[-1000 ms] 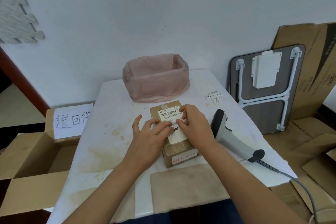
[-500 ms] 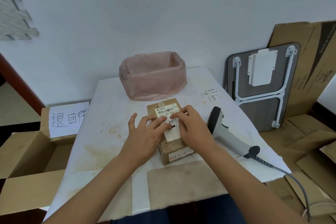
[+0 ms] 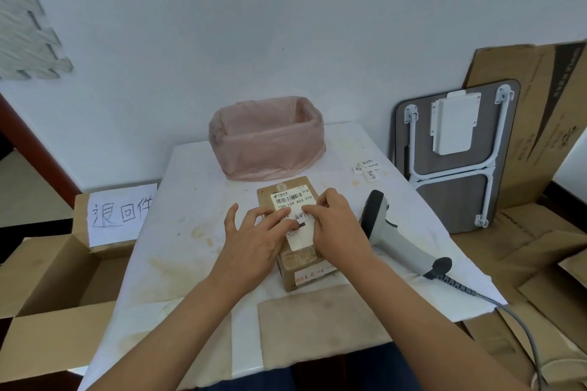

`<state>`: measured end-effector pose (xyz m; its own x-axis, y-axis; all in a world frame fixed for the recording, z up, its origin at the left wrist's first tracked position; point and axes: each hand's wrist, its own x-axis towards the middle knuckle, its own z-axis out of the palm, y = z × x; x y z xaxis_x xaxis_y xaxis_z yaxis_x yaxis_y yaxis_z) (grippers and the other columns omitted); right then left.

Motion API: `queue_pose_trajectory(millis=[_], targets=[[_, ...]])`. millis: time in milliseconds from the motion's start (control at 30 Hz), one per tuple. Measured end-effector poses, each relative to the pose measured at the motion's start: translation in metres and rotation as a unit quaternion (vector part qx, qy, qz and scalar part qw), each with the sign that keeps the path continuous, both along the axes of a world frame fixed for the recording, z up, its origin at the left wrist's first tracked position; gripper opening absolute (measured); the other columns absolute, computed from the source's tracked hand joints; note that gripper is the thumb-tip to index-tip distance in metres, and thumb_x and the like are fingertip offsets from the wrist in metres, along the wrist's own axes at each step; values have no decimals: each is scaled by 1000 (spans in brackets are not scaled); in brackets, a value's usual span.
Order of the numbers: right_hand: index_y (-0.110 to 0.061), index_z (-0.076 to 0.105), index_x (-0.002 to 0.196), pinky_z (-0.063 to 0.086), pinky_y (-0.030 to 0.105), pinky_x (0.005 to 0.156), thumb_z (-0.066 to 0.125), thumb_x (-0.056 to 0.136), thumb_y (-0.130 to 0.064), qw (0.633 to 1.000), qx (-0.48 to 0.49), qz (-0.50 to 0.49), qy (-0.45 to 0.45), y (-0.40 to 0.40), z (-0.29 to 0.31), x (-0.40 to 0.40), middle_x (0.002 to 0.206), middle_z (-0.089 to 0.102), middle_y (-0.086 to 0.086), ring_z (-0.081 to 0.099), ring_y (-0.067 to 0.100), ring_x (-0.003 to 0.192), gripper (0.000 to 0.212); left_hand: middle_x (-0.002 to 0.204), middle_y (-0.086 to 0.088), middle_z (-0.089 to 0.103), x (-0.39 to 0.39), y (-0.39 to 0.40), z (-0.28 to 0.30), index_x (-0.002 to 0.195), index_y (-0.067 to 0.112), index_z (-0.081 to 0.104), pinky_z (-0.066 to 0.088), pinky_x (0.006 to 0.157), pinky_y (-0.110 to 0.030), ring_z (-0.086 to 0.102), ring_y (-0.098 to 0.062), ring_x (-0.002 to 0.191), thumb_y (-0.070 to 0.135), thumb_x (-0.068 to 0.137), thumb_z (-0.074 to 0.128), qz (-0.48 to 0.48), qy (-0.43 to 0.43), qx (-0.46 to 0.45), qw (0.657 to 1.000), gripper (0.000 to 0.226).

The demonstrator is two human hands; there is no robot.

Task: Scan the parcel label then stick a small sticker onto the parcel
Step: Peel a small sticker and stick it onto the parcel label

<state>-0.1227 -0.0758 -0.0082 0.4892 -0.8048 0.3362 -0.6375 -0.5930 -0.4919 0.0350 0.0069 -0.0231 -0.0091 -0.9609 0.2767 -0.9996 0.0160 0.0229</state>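
The parcel (image 3: 293, 232), a small brown box, lies on the table (image 3: 190, 232) with its long axis running away from the person, skewed slightly left at the far end. Both hands sit on top of it. The left hand (image 3: 254, 240) comes in from the parcel's left side, fingers spread and nearly straight, tips pressing on the white label (image 3: 297, 216). The right hand (image 3: 333, 225) comes in from the parcel's right side, its fingers curved down onto the same label; whether they pinch the sticker (image 3: 301, 216) or merely press it cannot be told. The sticker lies between the two sets of fingertips, so each hand is equally near it (judged: the sticking step is in hand, and smoothing flat is what remains).

The scanner (image 3: 394, 238) lies just right of the parcel, head pointing away, unheld.

Writing: the label's far end shows a barcode and "15H-159-A03-210"; the sticker bears handwritten characters, partly covered. Red marks on the parcel's near face are illegible. Left of the parcel, a paper sign (image 3: 122, 213) on a carton reads "退回件". Spare stickers (image 3: 367, 170) lie beyond the scanner.
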Motion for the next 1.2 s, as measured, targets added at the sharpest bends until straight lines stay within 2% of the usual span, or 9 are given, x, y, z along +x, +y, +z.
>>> queue_pose_trajectory(millis=[200,467,567,700,800,833,967,1067,1200], targets=[[-9,69,116,51,36,79,48,92,-7,1000,-10,-7,7,3,3,-7,109,52,5,51,20,102,32,141,16,55,-1,-1,-1,122,43,50,21,107,-67,50,-21,128,35,96,20,5,13,12,1000,40],[-9,72,105,51,33,61,51,89,-8,997,-53,4,61,10,7,-15,107,55,3,54,20,98,27,142,16,53,-1,0,-2,122,42,51,21,108,-66,48,-21,129,35,96,19,7,21,15,1000,41],[-10,70,105,50,33,60,50,88,-9,994,-65,12,92,12,9,-17,111,53,3,52,20,101,27,144,17,51,-1,0,-2,124,42,50,19,109,-66,46,-20,132,36,96,16,7,27,19,999,45],[-12,70,99,30,24,49,54,82,-6,988,-91,20,125,14,10,-16,111,54,3,53,24,92,24,142,16,53,-1,0,-3,123,42,51,20,108,-66,48,-21,130,36,95,18,8,36,17,999,44],[-17,72,82,4,12,47,69,65,-4,983,-96,21,156,19,13,-16,97,60,2,56,22,71,21,146,20,47,-1,1,-3,127,44,49,15,111,-63,41,-17,135,40,95,10,11,53,24,998,50],[-18,72,80,3,12,48,72,60,-4,982,-106,21,156,19,14,-16,96,60,2,55,22,67,25,147,22,45,-2,1,-3,128,45,47,13,112,-61,39,-15,136,40,95,7,14,58,24,998,52],[-23,73,89,28,25,51,72,55,-4,981,-106,30,160,23,14,-13,100,60,2,53,23,66,39,149,24,39,-3,2,-3,130,47,44,11,113,-57,35,-11,136,40,95,3,16,75,21,997,54],[-25,70,96,30,30,56,71,58,-6,979,-98,21,178,25,13,-13,104,58,1,53,25,72,43,148,17,39,-3,3,-4,124,45,47,12,114,-54,40,-11,131,39,97,9,19,92,3,996,47],[-27,70,97,31,31,56,71,61,-8,978,-96,17,183,25,12,-14,99,58,1,54,25,75,41,142,15,40,-3,4,-6,120,44,46,14,113,-54,45,-11,127,38,97,11,25,96,-10,995,43]])
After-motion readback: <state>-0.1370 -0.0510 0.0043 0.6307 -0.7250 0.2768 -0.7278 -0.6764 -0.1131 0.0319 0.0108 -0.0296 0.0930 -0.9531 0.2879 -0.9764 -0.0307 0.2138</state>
